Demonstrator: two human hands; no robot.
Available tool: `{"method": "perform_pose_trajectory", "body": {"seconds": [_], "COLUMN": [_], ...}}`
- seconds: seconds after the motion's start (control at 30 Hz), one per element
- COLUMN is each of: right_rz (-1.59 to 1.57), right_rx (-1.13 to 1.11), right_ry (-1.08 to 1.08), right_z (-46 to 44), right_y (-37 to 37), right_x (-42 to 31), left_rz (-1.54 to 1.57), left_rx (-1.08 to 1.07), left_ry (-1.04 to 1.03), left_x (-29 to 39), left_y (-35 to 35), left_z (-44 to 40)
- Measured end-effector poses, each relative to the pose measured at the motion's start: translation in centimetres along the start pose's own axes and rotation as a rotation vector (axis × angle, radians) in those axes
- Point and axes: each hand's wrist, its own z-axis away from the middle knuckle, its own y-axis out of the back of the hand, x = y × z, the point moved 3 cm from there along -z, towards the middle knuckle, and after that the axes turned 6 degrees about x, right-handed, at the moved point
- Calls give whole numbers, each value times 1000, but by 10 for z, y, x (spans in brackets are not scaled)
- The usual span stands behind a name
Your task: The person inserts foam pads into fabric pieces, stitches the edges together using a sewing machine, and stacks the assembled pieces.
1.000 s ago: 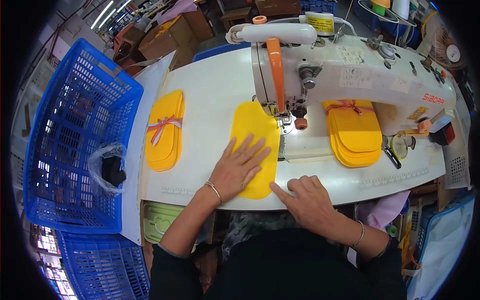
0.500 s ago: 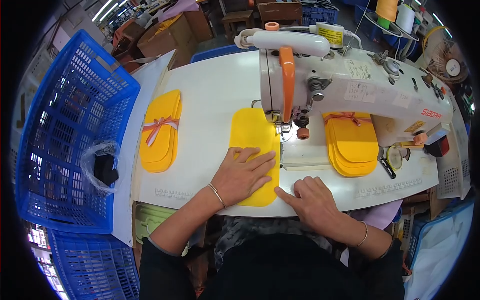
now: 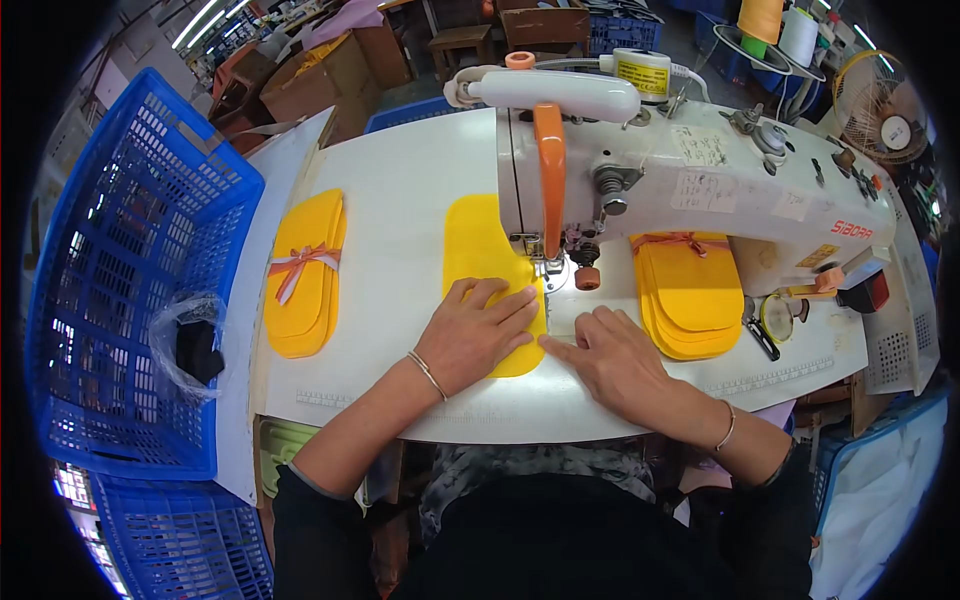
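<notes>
A yellow rounded felt piece (image 3: 480, 235) lies flat on the white sewing table (image 3: 390, 160), its right edge at the needle area of the sewing machine (image 3: 690, 150). My left hand (image 3: 475, 335) rests on the felt, palm down with fingers spread. At the felt's lower right edge, the index finger of my right hand (image 3: 615, 365) is stretched out and touches it, while the other fingers are curled. The machine's presser foot (image 3: 549, 272) stands at the felt's edge, just beyond my fingers.
Ribbon-tied yellow felt bundles lie left (image 3: 305, 275) and right (image 3: 690, 295) on the table. Small scissors (image 3: 762, 335) are at the right. A blue crate (image 3: 130, 290) with a plastic bag (image 3: 190, 345) stands at the left. Thread spools (image 3: 797, 38) are behind the machine.
The felt has moved away from me along the presser foot, and both hands have moved forward with it. The camera view has shifted slightly.
</notes>
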Motion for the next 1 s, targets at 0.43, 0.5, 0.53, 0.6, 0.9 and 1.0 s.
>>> {"method": "perform_pose_trajectory", "body": {"seconds": [0.43,0.5,0.53,0.6,0.9,1.0], "right_rz": [-57,-55,-58,-65,-22,1], "right_rx": [112,106,97,86,72,56], "right_ry": [45,23,18,13,0,-25], "right_z": [-27,-22,-21,-23,-23,-25], "right_y": [-10,-9,-8,-8,-9,-11], "right_x": [26,25,25,25,23,24], "left_rz": [220,252,263,268,300,279], "left_rx": [140,131,128,127,108,97], "left_ry": [11,15,16,-3,-72,-85], "left_x": [-23,-23,-24,-24,-31,-36], "left_y": [-9,-9,-9,-5,-4,-4], "left_z": [3,1,0,1,0,1]}}
